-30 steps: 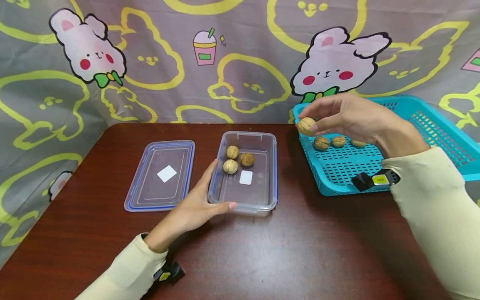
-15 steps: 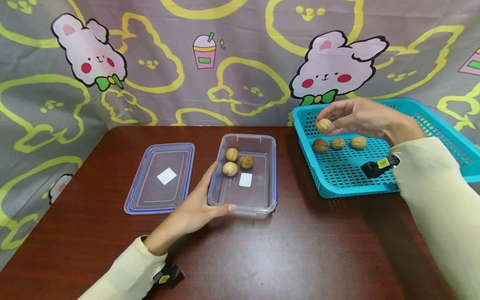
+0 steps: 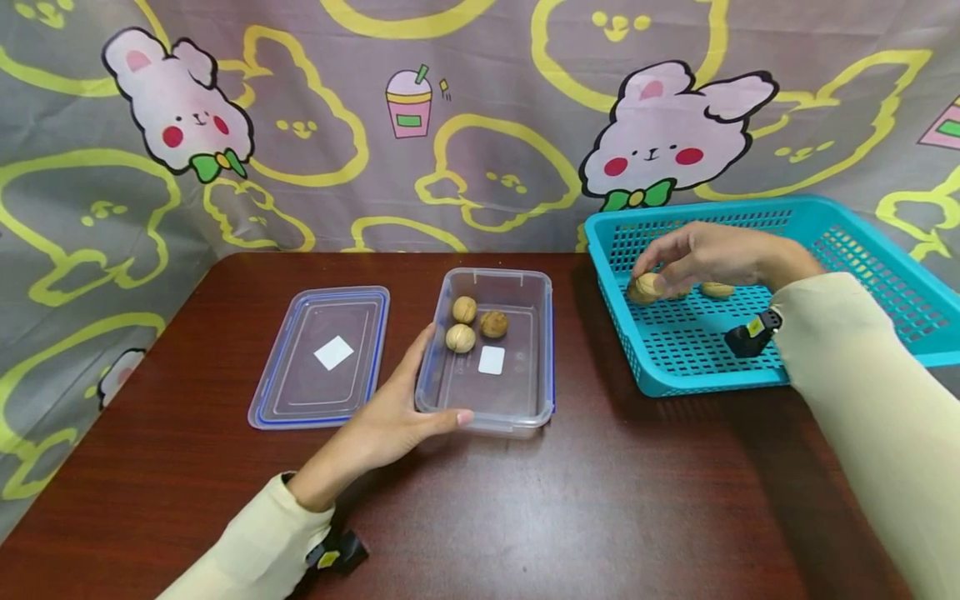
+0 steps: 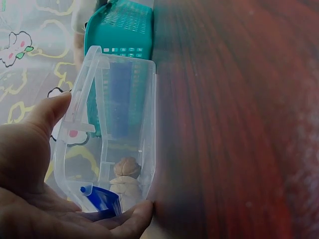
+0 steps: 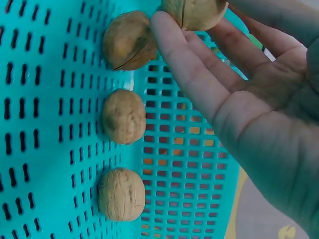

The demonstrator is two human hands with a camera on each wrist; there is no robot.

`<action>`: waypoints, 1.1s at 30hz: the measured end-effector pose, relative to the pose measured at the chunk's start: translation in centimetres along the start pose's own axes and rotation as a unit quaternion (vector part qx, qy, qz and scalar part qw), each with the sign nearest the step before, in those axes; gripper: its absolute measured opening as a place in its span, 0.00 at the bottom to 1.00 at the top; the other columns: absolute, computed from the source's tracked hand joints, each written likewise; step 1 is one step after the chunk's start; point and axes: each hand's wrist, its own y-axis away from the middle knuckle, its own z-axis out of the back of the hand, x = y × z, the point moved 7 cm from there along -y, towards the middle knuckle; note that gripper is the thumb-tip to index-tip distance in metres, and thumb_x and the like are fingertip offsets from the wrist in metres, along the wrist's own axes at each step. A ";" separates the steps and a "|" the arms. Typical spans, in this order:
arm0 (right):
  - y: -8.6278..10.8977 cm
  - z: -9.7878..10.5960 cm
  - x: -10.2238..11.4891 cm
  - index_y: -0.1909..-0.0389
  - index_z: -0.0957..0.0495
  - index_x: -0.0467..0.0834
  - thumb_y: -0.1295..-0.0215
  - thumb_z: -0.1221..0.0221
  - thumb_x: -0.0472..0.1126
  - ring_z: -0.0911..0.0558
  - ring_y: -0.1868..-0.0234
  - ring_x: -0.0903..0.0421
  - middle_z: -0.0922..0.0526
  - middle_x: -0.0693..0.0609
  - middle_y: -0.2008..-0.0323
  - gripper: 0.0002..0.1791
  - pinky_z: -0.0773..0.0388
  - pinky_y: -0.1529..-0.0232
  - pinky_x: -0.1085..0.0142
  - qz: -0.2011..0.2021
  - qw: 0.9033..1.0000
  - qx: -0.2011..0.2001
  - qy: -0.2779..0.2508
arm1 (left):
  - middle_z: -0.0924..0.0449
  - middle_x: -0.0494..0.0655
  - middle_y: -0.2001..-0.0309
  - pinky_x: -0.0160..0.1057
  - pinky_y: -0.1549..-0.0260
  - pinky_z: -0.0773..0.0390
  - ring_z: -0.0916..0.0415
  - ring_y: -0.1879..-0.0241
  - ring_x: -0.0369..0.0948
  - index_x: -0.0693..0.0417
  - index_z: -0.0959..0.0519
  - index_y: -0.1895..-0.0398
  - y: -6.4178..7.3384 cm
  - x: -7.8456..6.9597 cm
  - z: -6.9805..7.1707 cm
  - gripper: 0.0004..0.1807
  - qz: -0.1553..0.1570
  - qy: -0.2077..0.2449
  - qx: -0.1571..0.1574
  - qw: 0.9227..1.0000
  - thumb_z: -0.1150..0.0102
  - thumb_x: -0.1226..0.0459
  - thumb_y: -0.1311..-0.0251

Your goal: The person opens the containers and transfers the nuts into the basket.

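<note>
My right hand (image 3: 723,254) pinches a pale walnut (image 3: 649,287) between thumb and fingertips, low inside the turquoise basket (image 3: 645,367). In the right wrist view that held walnut (image 5: 194,12) is beside a darker walnut (image 5: 129,41); two more, a middle walnut (image 5: 124,117) and a lower walnut (image 5: 122,194), lie in a row on the mesh. My left hand (image 3: 390,417) grips the left side of a clear plastic container (image 3: 517,396), thumb over the near rim. Inside the container are three walnuts, one a browner walnut (image 3: 493,324). A blue clip (image 4: 102,199) shows near the left fingers.
A clear lid (image 3: 300,367) with a blue seal and a white sticker lies left of the container. Everything stands on a dark red-brown table (image 3: 585,500). Behind it hangs a patterned cloth (image 3: 495,67) with rabbits.
My right hand has gone from the basket's left rim rightward, then down into the basket, still holding the walnut. The left hand and container have stayed in place.
</note>
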 end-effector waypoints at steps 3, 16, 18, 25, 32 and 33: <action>-0.3 -0.5 -0.2 0.39 0.20 0.37 0.27 0.37 0.39 0.19 0.43 0.47 0.18 0.44 0.42 0.19 0.17 0.39 0.52 -0.015 1.000 0.023 0.008 | 0.55 0.52 0.14 0.63 0.21 0.48 0.48 0.19 0.56 0.45 0.65 0.13 0.0 0.0 0.0 0.67 -0.002 0.002 0.001 1.000 0.23 0.52 0.42; -1.2 -2.0 -0.8 0.45 0.15 0.36 0.30 0.35 0.34 0.26 0.35 0.45 0.23 0.38 0.32 0.15 0.16 0.41 0.50 -0.041 0.997 0.063 0.035 | 0.54 0.53 0.15 0.62 0.21 0.47 0.46 0.19 0.56 0.45 0.64 0.13 0.0 0.0 0.0 0.66 -0.010 0.010 0.000 1.000 0.23 0.54 0.41; -1.2 -2.2 -0.8 0.45 0.14 0.36 0.30 0.35 0.34 0.28 0.32 0.42 0.25 0.37 0.30 0.15 0.16 0.41 0.50 -0.044 0.996 0.069 0.036 | 0.53 0.53 0.15 0.62 0.21 0.47 0.46 0.19 0.56 0.45 0.64 0.13 0.0 0.0 0.0 0.66 -0.011 0.011 0.000 1.000 0.23 0.54 0.41; -1.7 -2.5 -0.9 0.48 0.13 0.37 0.32 0.35 0.31 0.37 0.27 0.34 0.28 0.34 0.28 0.13 0.15 0.44 0.53 -0.054 0.994 0.069 0.058 | 0.54 0.53 0.15 0.62 0.21 0.48 0.48 0.19 0.56 0.45 0.64 0.13 0.0 -0.1 0.0 0.66 -0.012 0.010 0.000 1.000 0.23 0.54 0.42; -1.9 -2.7 -1.1 0.49 0.11 0.39 0.34 0.29 0.36 0.31 0.32 0.39 0.19 0.39 0.37 0.14 0.16 0.42 0.49 -0.061 0.994 0.058 0.071 | 0.53 0.53 0.15 0.62 0.21 0.48 0.47 0.19 0.55 0.45 0.64 0.13 0.0 -0.1 0.1 0.66 -0.009 0.009 0.000 1.000 0.23 0.54 0.42; -1.9 -2.7 -1.1 0.49 0.11 0.38 0.34 0.29 0.36 0.31 0.31 0.38 0.19 0.39 0.37 0.14 0.17 0.41 0.49 -0.061 0.994 0.060 0.070 | 0.53 0.53 0.15 0.62 0.21 0.48 0.47 0.19 0.55 0.44 0.64 0.13 0.0 0.0 0.1 0.66 -0.007 0.009 0.000 1.000 0.23 0.54 0.42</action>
